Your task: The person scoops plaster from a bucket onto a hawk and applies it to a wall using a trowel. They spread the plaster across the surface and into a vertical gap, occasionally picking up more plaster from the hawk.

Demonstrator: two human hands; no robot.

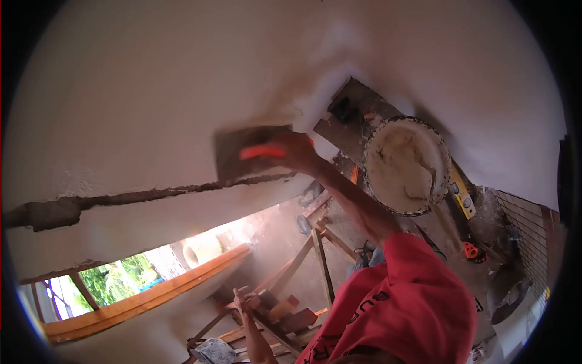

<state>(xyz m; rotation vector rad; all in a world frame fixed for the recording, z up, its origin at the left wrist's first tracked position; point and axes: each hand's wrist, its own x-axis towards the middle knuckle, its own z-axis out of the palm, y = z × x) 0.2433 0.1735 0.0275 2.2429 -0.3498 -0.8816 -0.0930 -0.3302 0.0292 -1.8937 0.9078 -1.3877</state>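
Observation:
My right hand grips the red handle of a flat, wide trowel, whose blade lies against the pale wall just above a rough, unplastered groove. Down at the lower left is my left hand, small in view, its fingers apart and nothing visible in them. It is near several wooden pieces. To the right of my right forearm stands a round bucket with pale plaster inside and crusted on its rim.
A window with an orange wooden frame is at the lower left. Beside the bucket lie a yellow level and a red tool. Wire mesh leans at the right. A plaster-stained container is at the bottom.

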